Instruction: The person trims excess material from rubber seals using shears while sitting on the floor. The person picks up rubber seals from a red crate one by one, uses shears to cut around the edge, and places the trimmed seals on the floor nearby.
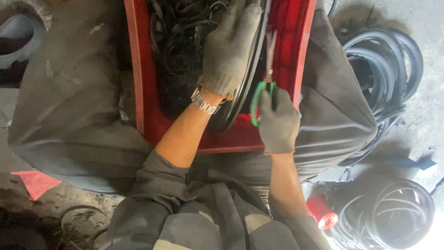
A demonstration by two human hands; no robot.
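- Our left hand (230, 48), gloved, lies flat with its grip pressed onto a black rubber ring (247, 81), pinning it steady over the red crate (143, 88).
- Our right hand (277, 125), gloved too, has its grip closed through the loops of green-handled scissors (261, 99), blades pointing up along the ring's edge, just beside the left wrist.
- The ring sits in the crate on our lap, above tangled black strips (178, 41).
- More rubber coils (386, 60) lie on the floor to the right.
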